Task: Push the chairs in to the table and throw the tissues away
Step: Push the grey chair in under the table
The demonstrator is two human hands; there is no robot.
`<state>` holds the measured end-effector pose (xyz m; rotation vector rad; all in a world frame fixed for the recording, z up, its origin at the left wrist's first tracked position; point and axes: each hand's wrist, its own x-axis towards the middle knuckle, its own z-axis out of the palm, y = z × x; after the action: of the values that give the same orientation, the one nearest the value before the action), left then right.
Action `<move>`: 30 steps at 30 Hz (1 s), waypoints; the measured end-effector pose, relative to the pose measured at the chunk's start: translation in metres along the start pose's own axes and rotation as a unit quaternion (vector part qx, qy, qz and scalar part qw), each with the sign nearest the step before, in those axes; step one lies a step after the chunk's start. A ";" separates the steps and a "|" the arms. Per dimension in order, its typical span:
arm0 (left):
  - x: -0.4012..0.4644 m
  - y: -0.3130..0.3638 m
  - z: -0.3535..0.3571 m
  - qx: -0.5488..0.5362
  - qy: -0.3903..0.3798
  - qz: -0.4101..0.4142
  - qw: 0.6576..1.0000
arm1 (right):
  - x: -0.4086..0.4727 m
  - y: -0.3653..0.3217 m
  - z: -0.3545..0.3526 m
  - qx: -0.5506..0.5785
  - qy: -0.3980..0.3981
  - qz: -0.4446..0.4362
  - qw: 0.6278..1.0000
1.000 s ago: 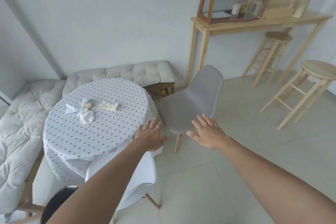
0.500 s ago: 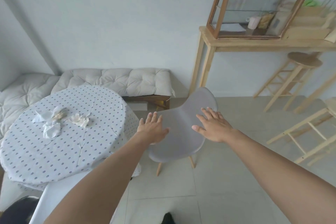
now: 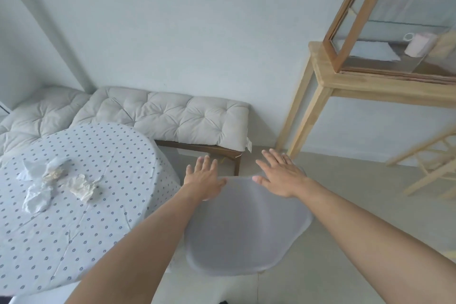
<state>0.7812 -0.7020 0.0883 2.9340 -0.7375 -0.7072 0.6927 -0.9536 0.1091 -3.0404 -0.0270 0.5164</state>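
both hands (image 3: pixel 246 180) spread over grey chair (image 3: pixel 246 234) back

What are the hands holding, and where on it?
Nothing is gripped yet. The left hand and right hand are open and flat at the top edge of the grey chair back; whether they touch it cannot be told.

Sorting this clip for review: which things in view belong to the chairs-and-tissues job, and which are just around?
Job:
grey chair, under left hand and right hand
crumpled tissues
round table

Just around:
cushioned bench
wooden console
glass cabinet
pink mug
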 end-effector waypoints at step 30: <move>0.026 0.260 0.128 -0.263 -0.009 -0.419 0.869 | 0.139 0.172 0.036 -0.200 -0.152 -0.459 0.852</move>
<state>0.6314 -0.9345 -0.0005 2.6013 0.7100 -0.7858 0.8135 -1.1196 0.0190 -2.7357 -1.6683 0.9303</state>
